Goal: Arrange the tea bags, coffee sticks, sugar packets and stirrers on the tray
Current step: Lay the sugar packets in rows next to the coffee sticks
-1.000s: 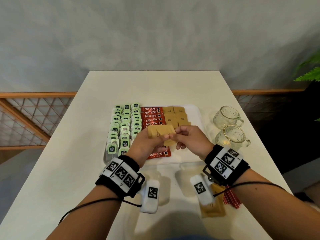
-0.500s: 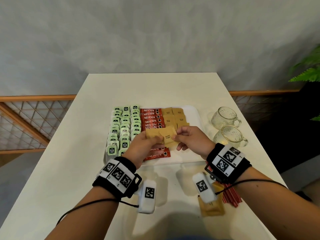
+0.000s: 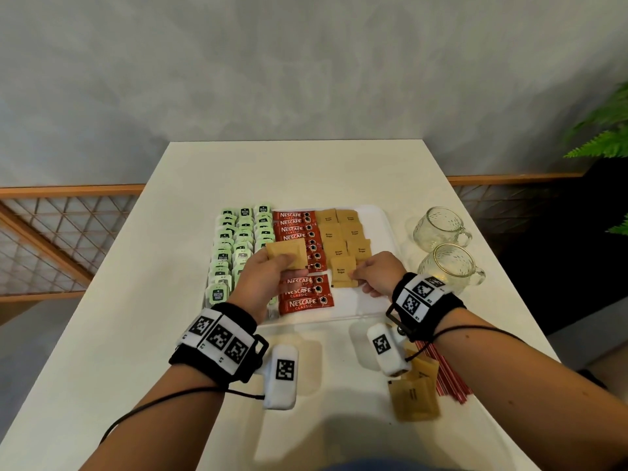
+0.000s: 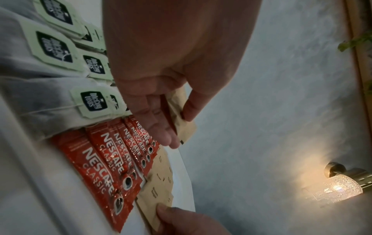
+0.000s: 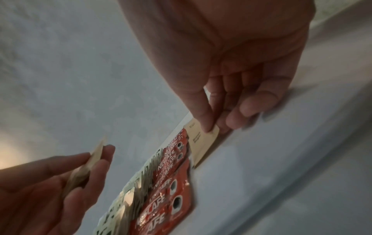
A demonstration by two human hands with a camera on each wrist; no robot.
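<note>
A white tray (image 3: 385,229) holds rows of green tea bags (image 3: 238,239), red coffee sticks (image 3: 299,226) and brown sugar packets (image 3: 343,229). Over the coffee sticks my left hand (image 3: 282,263) grips a small stack of sugar packets (image 3: 287,251), which the left wrist view shows edge-on as the stack (image 4: 181,114). My right hand (image 3: 356,273) pinches one sugar packet (image 3: 342,271) by its right edge. It lies at the near end of the sugar rows. The right wrist view has thumb and finger on that packet (image 5: 201,143).
More sugar packets (image 3: 413,392) and red stirrers (image 3: 448,372) lie on the table under my right wrist. Two glass cups (image 3: 438,227) (image 3: 448,266) stand right of the tray. A fern (image 3: 605,141) hangs at the far right.
My hands have come apart. The right hand drew one sugar packet off the left hand's stack and carried it right and down onto the tray. The left hand stayed over the coffee sticks.
</note>
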